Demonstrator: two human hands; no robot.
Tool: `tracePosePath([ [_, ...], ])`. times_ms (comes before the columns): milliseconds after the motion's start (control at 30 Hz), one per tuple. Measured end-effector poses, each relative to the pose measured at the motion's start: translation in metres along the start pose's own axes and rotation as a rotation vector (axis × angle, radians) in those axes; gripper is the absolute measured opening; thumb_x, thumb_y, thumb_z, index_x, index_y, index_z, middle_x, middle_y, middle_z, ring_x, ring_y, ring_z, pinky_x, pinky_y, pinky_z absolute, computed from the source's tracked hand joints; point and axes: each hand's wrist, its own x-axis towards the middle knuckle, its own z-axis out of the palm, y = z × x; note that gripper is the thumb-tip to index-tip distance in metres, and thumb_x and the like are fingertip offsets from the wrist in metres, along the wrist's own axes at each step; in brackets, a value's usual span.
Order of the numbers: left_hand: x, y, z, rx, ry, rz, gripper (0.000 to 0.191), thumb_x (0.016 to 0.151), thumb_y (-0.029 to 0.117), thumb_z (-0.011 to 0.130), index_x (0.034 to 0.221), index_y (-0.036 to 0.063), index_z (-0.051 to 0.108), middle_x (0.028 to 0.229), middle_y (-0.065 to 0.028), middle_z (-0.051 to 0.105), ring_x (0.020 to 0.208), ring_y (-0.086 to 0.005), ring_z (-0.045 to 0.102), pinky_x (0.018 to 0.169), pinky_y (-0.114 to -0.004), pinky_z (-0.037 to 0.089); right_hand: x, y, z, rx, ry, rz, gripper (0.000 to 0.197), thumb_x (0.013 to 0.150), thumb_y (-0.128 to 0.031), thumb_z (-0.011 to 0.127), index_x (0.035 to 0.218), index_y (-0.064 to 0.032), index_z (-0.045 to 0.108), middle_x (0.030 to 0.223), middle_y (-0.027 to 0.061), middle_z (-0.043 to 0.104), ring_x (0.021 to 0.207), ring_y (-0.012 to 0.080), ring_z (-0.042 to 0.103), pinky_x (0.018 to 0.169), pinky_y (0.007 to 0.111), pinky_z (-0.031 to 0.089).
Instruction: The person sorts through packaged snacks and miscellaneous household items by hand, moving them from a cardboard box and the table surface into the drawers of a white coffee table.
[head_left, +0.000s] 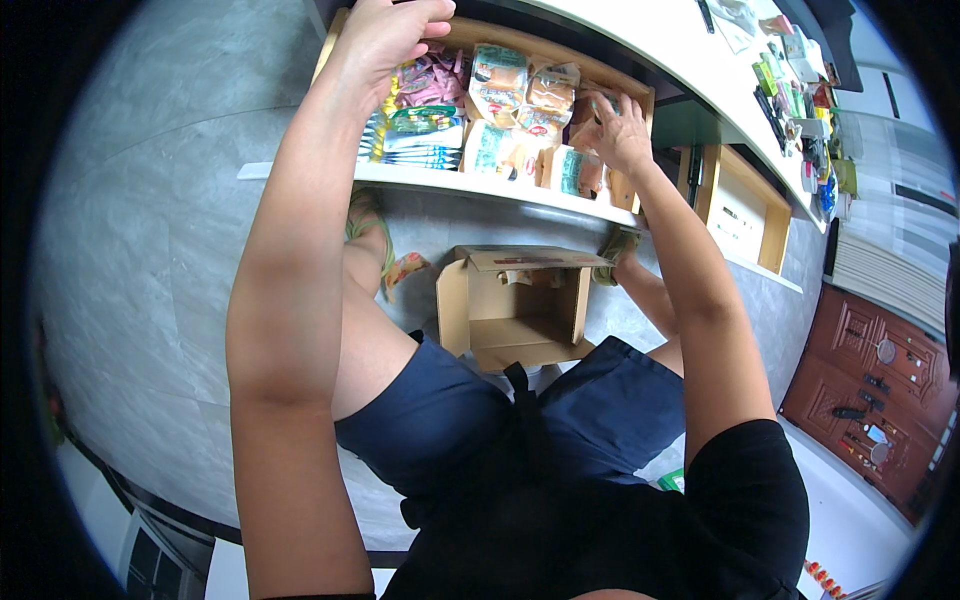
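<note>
An open wooden drawer (634, 90) with a white front holds packaged bread (499, 79), pink wrapped sachets (435, 79) and a pack of blue-and-white stick-like items (424, 142). My right hand (619, 135) rests with spread fingers on a wrapped bread pack at the drawer's right end; whether it grips the pack is unclear. My left hand (405, 30) is over the drawer's far left corner, cut by the picture's top edge, its fingers partly bent; what it may hold cannot be told. Below the drawer, an open cardboard box (525, 307) lies between my legs, with no goods visible inside.
A second open drawer (750, 210) stands to the right. The white countertop (652, 30) above carries many small packages and pens at its right. A crumpled orange wrapper (405, 271) lies on the grey floor (165, 262) beside my left foot. A brown panelled door (870, 397) is far right.
</note>
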Motion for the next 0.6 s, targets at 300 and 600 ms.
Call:
tracePosePath([
  [300, -0.001, 0.0, 0.008, 0.01, 0.006, -0.011, 0.042, 0.08, 0.009, 0.06, 0.118, 0.0003, 0.047, 0.094, -0.0091, 0.059, 0.079, -0.0134, 0.057, 0.066, -0.025, 0.044, 0.011, 0.018, 0.009, -0.314, 0.042, -0.091, 0.036, 0.084, -0.021, 0.052, 0.118, -0.0294, 0.052, 0.122, 0.0091, 0.043, 0.112, 0.0254, 0.044, 0.09, 0.036, 0.041],
  [600, -0.008, 0.003, 0.003, -0.026, 0.002, 0.066, 0.04, 0.077, 0.007, 0.062, 0.114, -0.0021, 0.05, 0.087, -0.0095, 0.061, 0.074, -0.014, 0.059, 0.063, -0.025, 0.046, -0.029, -0.017, -0.024, 0.158, -0.426, -0.676, 0.055, 0.075, -0.019, 0.067, 0.127, -0.0257, 0.048, 0.133, 0.0155, 0.034, 0.114, 0.0343, 0.047, 0.097, 0.043, 0.041],
])
